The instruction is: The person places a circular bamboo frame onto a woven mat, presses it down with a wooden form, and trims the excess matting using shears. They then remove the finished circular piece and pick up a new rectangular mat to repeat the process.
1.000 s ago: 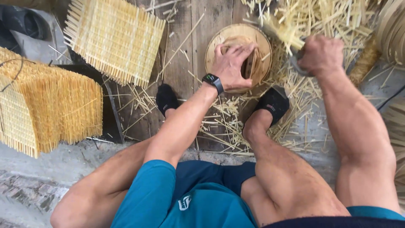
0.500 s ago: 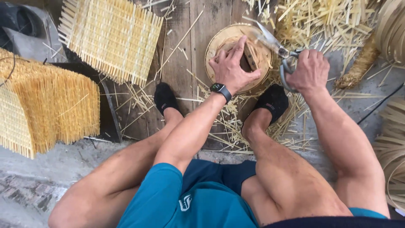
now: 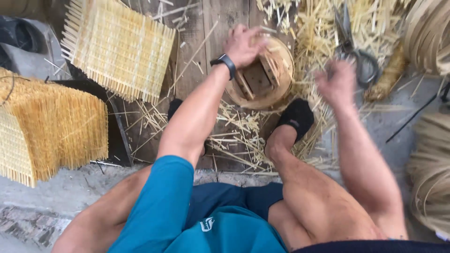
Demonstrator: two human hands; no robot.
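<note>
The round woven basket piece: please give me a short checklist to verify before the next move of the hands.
1. Left hand grips the round basket piece: ok.
2. Right hand is empty: ok, though blurred.
3. Shears lie apart from the right hand, on the straw: ok.
4. Basket piece rests on the wooden board: ok.
5. Floor around the feet free of cuttings: not ok.

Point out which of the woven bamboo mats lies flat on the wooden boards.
The pale square mat at upper left, spread flat beside the left hand; the darker golden mats are stacked at the left edge.
</note>
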